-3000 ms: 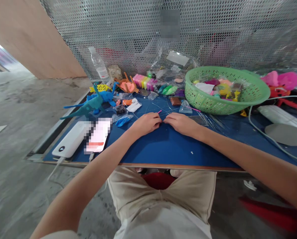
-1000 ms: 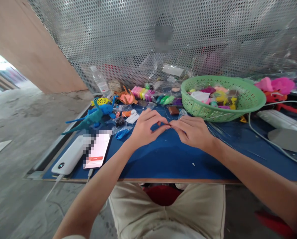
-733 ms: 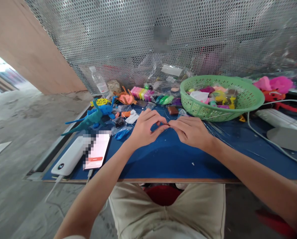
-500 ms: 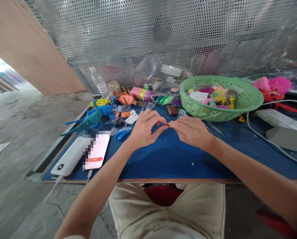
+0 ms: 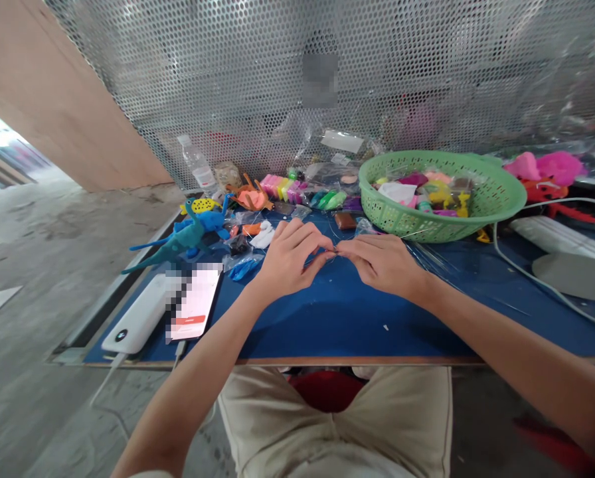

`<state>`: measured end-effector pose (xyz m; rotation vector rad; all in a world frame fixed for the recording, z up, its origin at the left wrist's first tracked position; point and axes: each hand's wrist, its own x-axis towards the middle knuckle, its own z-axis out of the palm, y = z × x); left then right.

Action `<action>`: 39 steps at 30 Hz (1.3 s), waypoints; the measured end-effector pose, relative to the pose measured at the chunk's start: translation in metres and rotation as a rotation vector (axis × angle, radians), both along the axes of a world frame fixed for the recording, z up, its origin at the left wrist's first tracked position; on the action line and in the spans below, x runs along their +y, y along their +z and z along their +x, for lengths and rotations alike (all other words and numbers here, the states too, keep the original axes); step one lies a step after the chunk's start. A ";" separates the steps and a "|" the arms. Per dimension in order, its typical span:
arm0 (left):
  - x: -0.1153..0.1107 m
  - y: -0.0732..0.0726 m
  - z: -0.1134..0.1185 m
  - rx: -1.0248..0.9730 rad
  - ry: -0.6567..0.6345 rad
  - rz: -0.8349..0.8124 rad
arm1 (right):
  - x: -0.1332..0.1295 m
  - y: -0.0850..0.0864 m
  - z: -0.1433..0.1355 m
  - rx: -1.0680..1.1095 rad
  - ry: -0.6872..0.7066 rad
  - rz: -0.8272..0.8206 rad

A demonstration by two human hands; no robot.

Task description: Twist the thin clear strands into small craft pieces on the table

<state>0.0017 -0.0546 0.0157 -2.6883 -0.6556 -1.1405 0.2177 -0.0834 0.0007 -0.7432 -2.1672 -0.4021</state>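
My left hand [image 5: 293,257] and my right hand [image 5: 384,264] meet fingertip to fingertip above the blue tabletop [image 5: 327,325]. Both are pinched closed around something tiny and dark between them, too small to name. A thin wire or strand runs up and right from behind my right hand toward the green basket [image 5: 441,229]. Behind my hands lies a brown block [image 5: 345,221]. White clay [image 5: 263,235] and a blue piece in clear wrap [image 5: 244,267] are left of my left hand.
A phone [image 5: 198,302] and a white power bank [image 5: 141,318] with cables lie at the left. Blue and teal figures [image 5: 188,232] stand behind them, near a bottle [image 5: 198,166]. Pink and red pieces [image 5: 551,176], a white cable and a grey disc [image 5: 579,275] are at the right.
My fingertips have shifted very slightly, still pressed together at the same spot. The whole view has moved a little; nothing else has visibly changed.
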 end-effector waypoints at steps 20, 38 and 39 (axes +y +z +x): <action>0.017 0.006 -0.019 -0.010 0.143 0.226 | 0.005 0.002 0.003 0.149 -0.072 -0.160; 0.014 -0.002 -0.007 0.137 0.136 0.270 | 0.008 0.001 0.005 0.119 -0.068 -0.114; 0.013 -0.003 -0.006 0.129 0.137 0.266 | 0.008 0.001 0.005 0.112 -0.069 -0.094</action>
